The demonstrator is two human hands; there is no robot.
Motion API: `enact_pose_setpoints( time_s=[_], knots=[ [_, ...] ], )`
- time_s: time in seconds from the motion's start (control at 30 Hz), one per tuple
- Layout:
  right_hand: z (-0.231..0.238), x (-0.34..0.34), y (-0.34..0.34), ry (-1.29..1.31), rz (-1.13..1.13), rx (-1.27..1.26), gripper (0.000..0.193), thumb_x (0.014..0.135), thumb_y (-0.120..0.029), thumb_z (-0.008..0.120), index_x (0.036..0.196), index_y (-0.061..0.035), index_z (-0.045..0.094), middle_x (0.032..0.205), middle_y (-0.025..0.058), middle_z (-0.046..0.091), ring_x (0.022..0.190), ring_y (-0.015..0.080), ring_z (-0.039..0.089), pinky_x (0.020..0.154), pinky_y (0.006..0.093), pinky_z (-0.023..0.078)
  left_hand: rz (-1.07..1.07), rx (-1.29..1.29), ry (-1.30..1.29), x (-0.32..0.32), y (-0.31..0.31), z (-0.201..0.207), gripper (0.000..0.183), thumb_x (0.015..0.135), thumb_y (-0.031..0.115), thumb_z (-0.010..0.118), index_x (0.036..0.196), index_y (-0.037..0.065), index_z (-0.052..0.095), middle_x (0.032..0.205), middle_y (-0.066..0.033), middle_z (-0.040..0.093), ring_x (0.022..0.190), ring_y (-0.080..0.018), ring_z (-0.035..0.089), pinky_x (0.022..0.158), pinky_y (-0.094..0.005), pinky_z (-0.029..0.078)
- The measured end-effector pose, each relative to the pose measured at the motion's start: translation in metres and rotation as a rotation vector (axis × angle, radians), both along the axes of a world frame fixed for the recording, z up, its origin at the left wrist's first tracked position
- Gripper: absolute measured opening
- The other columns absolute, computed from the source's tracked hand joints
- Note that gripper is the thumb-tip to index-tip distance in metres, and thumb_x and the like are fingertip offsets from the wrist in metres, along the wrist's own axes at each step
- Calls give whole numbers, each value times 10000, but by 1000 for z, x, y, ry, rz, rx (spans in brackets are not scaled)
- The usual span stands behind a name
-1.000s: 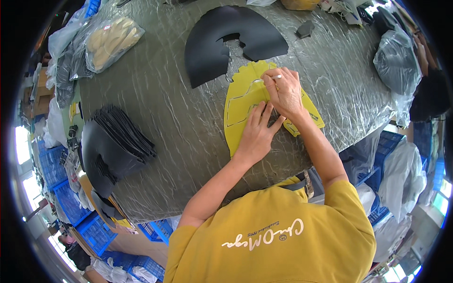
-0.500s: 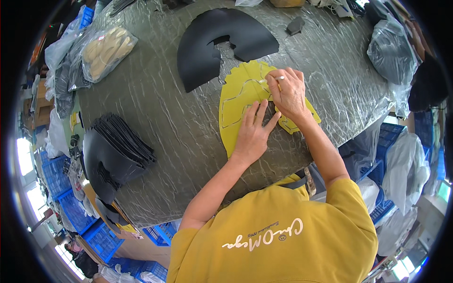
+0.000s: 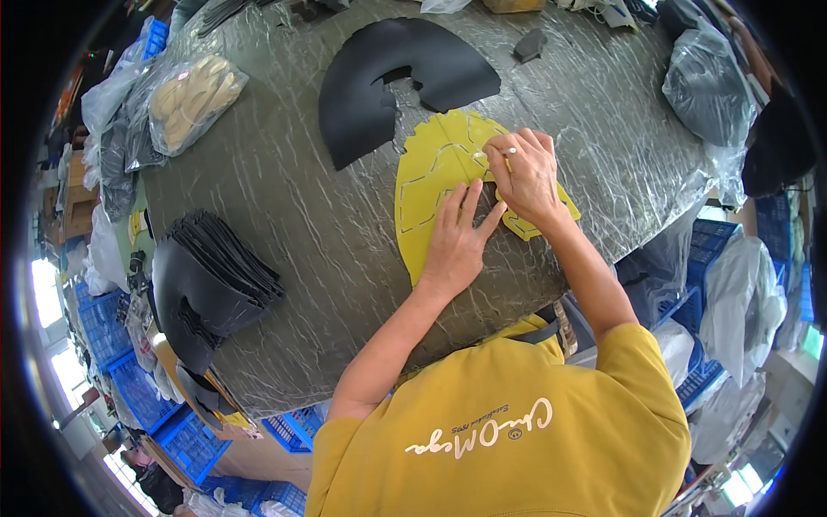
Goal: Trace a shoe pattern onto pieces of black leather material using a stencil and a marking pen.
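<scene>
Tracing seems underway: right hand [image 3: 527, 175] clamped on the white pen [image 3: 510, 151], left hand [image 3: 452, 252] spread flat on the yellow template [image 3: 420, 208], inward of the worktop [image 3: 332, 293]'s near edge. Next stroke needs the template held still.

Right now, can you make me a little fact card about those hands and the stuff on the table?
Left hand: fingers spread on the yellow template
Right hand: gripping a slim white pen-like tool over the template
Beyond the template: an arched black piece
Left side: a stack of black pieces
Far left: a clear bag of beige pieces
</scene>
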State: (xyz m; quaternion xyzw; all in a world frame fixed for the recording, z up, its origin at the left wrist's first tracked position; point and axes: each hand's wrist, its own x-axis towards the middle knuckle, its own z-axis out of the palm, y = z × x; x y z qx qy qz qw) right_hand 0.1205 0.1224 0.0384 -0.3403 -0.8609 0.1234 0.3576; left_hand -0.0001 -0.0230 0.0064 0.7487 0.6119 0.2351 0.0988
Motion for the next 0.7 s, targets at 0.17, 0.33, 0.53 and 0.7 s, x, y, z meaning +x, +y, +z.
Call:
enact_pose_setpoints(
  time_s=[0.17,0.33,0.53,0.7],
  knots=[
    [2,8,-4,-9,-14,-16,12,919,-86,656,923,-98,659,839,4,668,781,219,603,819,386,424,1,6,10,1,1,0,595,853,22,600,1427,172,569,1557,-215,363,1431,-425,344,1180,-534,316],
    [1,13,-7,-3,0,-36,37,899,-81,671,918,-107,652,807,4,659,770,224,597,820,386,420,6,10,14,1,0,0,588,857,25,595,1424,181,574,1552,-213,369,1424,-422,351,1177,-534,318],
    [-1,13,-9,34,3,-33,61,876,-79,679,907,-120,645,778,9,652,775,228,599,826,392,415,9,18,1,2,1,0,563,869,24,576,1407,188,591,1544,-206,384,1413,-424,363,1172,-544,320],
    [6,24,-14,-35,-8,-45,19,927,-84,654,916,-99,648,849,6,679,790,226,616,825,391,429,35,38,-8,3,1,2,597,844,-32,578,1396,195,596,1538,-171,407,1385,-403,389,1141,-515,354]
  ],
)
